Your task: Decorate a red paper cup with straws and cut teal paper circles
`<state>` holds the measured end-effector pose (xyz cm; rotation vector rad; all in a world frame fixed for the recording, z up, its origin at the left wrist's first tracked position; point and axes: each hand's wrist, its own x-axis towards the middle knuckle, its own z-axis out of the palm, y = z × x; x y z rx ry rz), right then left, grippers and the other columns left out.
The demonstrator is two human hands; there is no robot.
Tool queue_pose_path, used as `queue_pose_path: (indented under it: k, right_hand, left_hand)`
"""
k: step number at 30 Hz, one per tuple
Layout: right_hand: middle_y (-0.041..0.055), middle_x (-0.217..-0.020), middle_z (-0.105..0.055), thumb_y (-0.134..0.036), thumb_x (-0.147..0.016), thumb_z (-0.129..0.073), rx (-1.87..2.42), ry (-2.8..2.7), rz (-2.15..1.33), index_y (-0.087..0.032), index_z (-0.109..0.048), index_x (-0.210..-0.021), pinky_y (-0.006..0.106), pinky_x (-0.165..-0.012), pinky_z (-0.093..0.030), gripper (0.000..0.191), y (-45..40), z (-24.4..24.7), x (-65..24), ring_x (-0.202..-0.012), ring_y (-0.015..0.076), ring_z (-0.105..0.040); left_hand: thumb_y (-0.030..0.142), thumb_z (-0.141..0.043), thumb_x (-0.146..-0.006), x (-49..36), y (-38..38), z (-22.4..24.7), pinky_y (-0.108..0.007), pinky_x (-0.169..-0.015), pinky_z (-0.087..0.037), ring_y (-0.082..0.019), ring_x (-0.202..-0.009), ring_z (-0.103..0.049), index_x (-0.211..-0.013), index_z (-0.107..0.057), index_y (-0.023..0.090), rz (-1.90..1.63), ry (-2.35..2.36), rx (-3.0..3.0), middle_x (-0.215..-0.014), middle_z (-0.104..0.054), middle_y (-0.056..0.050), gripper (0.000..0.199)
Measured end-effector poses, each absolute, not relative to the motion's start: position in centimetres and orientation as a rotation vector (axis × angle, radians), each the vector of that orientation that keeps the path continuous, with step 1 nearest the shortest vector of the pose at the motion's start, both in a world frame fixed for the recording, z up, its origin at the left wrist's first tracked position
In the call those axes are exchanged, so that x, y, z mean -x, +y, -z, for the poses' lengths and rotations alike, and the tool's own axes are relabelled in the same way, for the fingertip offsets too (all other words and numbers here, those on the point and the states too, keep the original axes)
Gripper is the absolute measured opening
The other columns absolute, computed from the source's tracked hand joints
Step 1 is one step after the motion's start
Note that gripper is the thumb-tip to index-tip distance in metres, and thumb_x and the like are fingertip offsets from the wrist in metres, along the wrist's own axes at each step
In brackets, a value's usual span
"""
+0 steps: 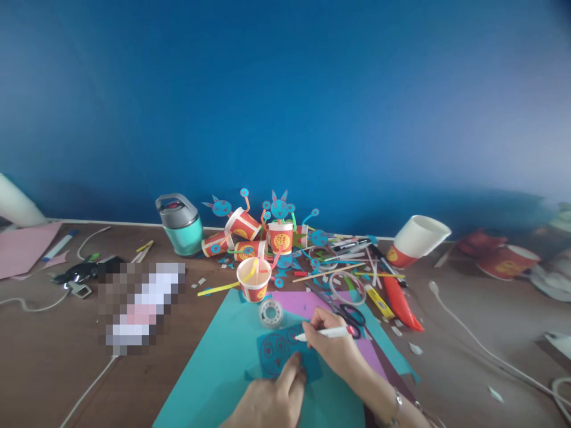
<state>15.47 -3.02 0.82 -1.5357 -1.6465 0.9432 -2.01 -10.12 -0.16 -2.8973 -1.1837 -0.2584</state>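
Note:
A white marker with a red end (328, 333) is held in my right hand (332, 342), its tip on a dark blue paper piece (310, 364). Red drawn lines on that piece show a round face and a smaller circle beside it. My left hand (279, 392) presses the lower edge of the piece with extended fingers. Under both lies a large turquoise sheet (214, 362), with a purple sheet (294, 302) behind. A tape roll (271, 313) sits just above the blue piece, and dark-handled scissors (352, 315) lie beyond my right hand.
Paper cups with straws and blue faces (280, 238) crowd the back centre. A turquoise jar (182, 229) stands left of them. Pens, straws and scraps are scattered to the right, near a red pointed object (401, 306) and stacked white cups (417, 238). Cables cross both sides.

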Motion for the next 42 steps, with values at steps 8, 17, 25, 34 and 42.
queue_pose_path:
  k: [8,17,25,34,42]
  right_hand:
    - [-0.0056,-0.046,-0.051,-0.031,-0.075,-0.056,1.543,-1.633,-0.915,-0.024,-0.039,-0.055,0.022,-0.046,-0.034,0.027,-2.82,-0.98,-15.5,-0.046,0.0117,-0.047]
    - [-0.0048,-0.047,-0.053,-0.03,-0.075,-0.056,1.545,-1.655,-0.908,-0.024,-0.039,-0.055,0.022,-0.047,-0.034,0.027,-2.83,-0.99,-15.49,-0.047,0.0118,-0.047]
    - [-0.0045,-0.048,-0.055,-0.032,-0.078,-0.055,1.541,-1.672,-0.938,-0.024,-0.039,-0.057,0.022,-0.048,-0.036,0.027,-2.84,-0.86,-15.52,-0.048,0.012,-0.049]
    - [-0.0036,-0.047,-0.055,-0.032,-0.075,-0.056,1.554,-1.683,-0.925,-0.024,-0.039,-0.056,0.023,-0.048,-0.036,0.027,-2.77,-1.1,-15.35,-0.048,0.0133,-0.051]
    - [-0.0036,-0.048,-0.056,-0.033,-0.074,-0.056,1.554,-1.646,-0.997,-0.024,-0.041,-0.056,0.023,-0.048,-0.036,0.025,-2.85,-1.18,-15.39,-0.048,0.0129,-0.051]
  left_hand:
    - [0.01,-0.051,-0.085,1.87,-10.24,-0.1,-0.022,-0.038,-0.055,-0.015,-0.046,-0.069,-0.118,-0.063,0.011,0.236,-1.181,2.866,-0.127,-0.066,-0.015,0.035]
    - [0.012,-0.049,-0.087,1.85,-10.01,-0.45,-0.021,-0.038,-0.055,-0.014,-0.046,-0.069,-0.119,-0.063,0.01,0.206,-1.158,2.879,-0.127,-0.066,-0.015,0.034]
    - [0.01,-0.048,-0.087,1.82,-10.08,-0.42,-0.023,-0.038,-0.056,-0.015,-0.048,-0.07,-0.119,-0.062,0.008,0.24,-1.146,2.886,-0.126,-0.066,-0.017,0.035]
    - [0.01,-0.049,-0.087,1.79,-10.0,-0.78,-0.025,-0.04,-0.057,-0.017,-0.049,-0.07,-0.121,-0.062,0.008,0.196,-1.163,2.918,-0.128,-0.065,-0.018,0.036]
    - [0.01,-0.048,-0.087,1.78,-10.11,-0.64,-0.022,-0.041,-0.057,-0.015,-0.05,-0.07,-0.121,-0.062,0.008,0.195,-1.166,2.904,-0.127,-0.065,-0.018,0.037]
